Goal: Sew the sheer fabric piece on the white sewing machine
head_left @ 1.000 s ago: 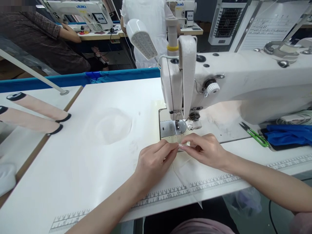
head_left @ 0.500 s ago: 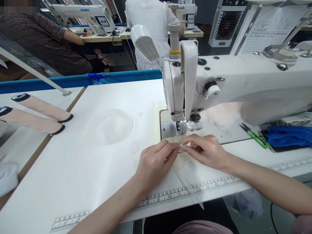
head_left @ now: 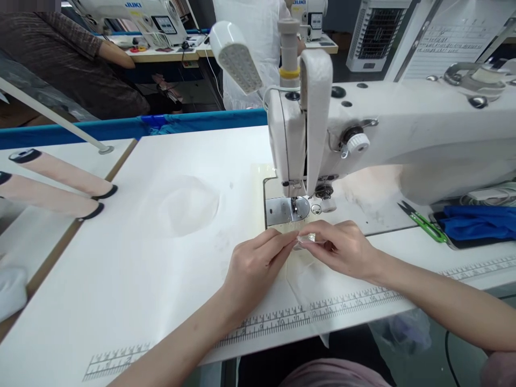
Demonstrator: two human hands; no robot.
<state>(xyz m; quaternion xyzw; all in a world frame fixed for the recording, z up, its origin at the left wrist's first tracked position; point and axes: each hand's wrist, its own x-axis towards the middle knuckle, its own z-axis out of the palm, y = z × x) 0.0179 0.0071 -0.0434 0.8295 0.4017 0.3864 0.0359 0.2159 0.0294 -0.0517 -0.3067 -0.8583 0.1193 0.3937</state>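
My left hand (head_left: 256, 260) and my right hand (head_left: 346, 248) meet fingertip to fingertip just in front of the sewing machine's metal needle plate (head_left: 278, 211). Both pinch the edge of a thin, sheer white fabric (head_left: 303, 273), which drapes down over the table edge. A small shiny, see-through fold shows between the right thumb and forefinger. The presser foot (head_left: 295, 205) and needle area of the white sewing machine (head_left: 387, 123) stand right behind the fingers. Exactly how the fabric edge lies is hidden by the fingertips.
Green thread snips (head_left: 423, 221) and a blue cloth (head_left: 479, 222) lie at the right. Two pale pink rolls with black ends (head_left: 60, 173) stand out at the left. A printed ruler (head_left: 282, 324) runs along the front edge. Two people sit beyond the blue divider (head_left: 213, 117).
The view has shifted slightly. Both hands stay together at almost the same spot, and slightly more of the shiny fold shows at the right fingertips.
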